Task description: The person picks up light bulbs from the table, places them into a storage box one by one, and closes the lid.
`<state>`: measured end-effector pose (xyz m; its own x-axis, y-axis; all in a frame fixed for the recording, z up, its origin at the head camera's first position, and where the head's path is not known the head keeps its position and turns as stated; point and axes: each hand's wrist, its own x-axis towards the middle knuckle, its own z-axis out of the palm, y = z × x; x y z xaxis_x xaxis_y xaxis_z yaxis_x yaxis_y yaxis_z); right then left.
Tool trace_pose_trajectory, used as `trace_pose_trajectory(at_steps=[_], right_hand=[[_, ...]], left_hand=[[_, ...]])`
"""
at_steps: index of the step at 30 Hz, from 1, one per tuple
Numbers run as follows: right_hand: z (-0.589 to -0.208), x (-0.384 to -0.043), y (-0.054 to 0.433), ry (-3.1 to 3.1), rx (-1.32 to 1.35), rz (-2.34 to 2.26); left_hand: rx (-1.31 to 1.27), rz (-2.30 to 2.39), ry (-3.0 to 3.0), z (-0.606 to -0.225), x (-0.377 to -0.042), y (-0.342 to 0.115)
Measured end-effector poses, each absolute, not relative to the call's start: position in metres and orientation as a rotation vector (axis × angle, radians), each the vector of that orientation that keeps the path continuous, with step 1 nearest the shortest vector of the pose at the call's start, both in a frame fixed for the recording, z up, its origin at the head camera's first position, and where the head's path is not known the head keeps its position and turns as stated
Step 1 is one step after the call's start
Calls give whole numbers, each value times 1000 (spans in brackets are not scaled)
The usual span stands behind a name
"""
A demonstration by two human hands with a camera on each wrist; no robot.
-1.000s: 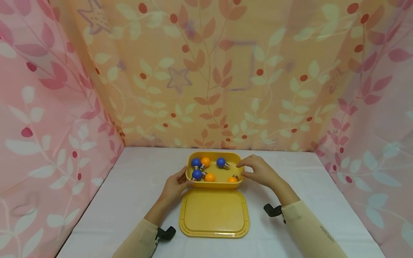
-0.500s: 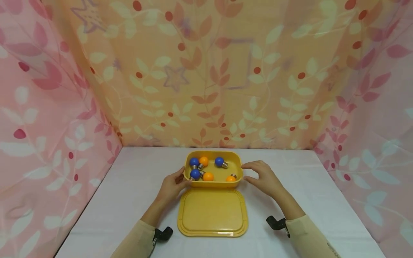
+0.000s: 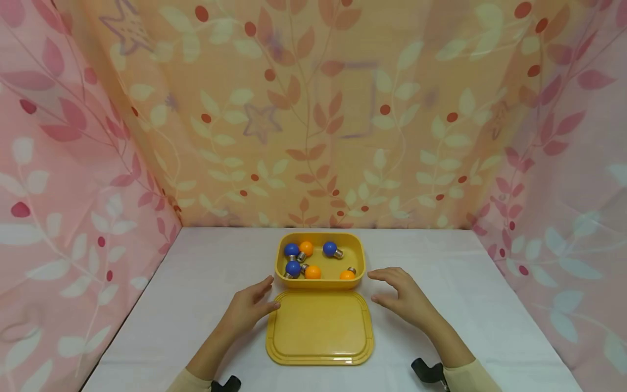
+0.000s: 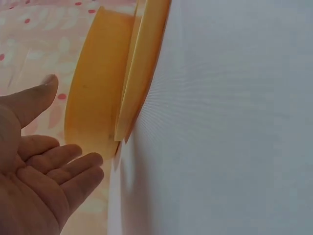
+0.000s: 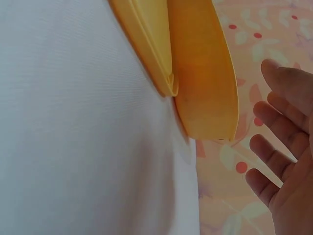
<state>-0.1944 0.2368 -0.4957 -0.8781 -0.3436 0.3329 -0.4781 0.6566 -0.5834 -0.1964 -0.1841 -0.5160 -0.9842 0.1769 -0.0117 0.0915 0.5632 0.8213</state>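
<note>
A yellow plastic box (image 3: 320, 283) stands on the white table, holding several small bulbs with metal bases. Among them are a blue bulb (image 3: 330, 248) toward the back and an orange bulb (image 3: 347, 275) at the front right corner. In front of the box lies its flat yellow lid (image 3: 320, 326). My left hand (image 3: 246, 308) is at the lid's back left corner, fingers relaxed and holding nothing, the thumb tip overlapping the lid's edge in the head view. To the right of box and lid, my right hand (image 3: 403, 294) hovers with loosely bent fingers and nothing in them.
White cloth covers the table (image 3: 206, 256). A patterned orange curtain (image 3: 313, 109) hangs behind it, with pink patterned curtains on the left (image 3: 59, 179) and right (image 3: 563, 179). Black wrist cameras sit at both sleeves.
The left hand has let go of the box's left side and drawn back toward me. My right hand has come away from the box's right rim, also toward me. The bulbs lie as before.
</note>
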Motion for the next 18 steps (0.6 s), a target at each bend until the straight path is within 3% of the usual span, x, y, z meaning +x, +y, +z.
trace_pose_trajectory(at_steps=[11,18], right_hand=[[-522,-181,245,-2684,778,1071],[-531,-177,246,-2733,791,1110]], left_hand=[[282,1401,2627,-522,-176,-200],[474,1223,2653,-527,-173,-206]])
